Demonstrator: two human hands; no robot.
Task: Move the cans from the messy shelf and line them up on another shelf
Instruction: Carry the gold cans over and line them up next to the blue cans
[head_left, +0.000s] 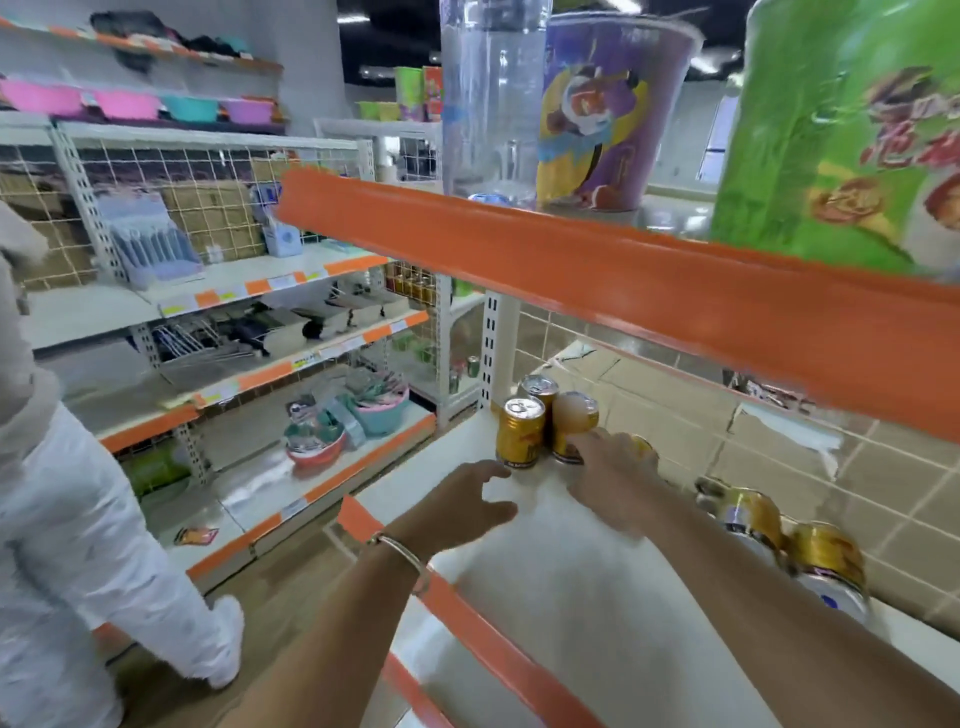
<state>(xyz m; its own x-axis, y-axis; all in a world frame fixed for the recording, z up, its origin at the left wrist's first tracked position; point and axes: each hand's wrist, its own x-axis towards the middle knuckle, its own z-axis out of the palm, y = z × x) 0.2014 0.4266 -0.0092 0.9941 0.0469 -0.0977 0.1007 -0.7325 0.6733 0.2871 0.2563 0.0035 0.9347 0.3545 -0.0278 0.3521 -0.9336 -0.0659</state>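
Three gold cans stand upright together at the far left end of a white shelf (571, 597): one in front (520, 434), one behind it (540, 391), one to the right (571, 421). My right hand (608, 467) reaches in just right of them, its fingers over another gold can (644, 448) that is mostly hidden; whether it grips that can is unclear. My left hand (462, 501) hovers open near the shelf's front edge, just short of the front can, holding nothing. Two more gold cans (748, 512) (826, 558) sit at the shelf's back right.
An orange-edged upper shelf (623, 291) overhangs the cans, carrying a clear jug (493, 98), a purple tub (602, 114) and a green tub (841, 140). A person in white trousers (78, 519) stands in the aisle at left. Other shelving with bowls and goods lies beyond.
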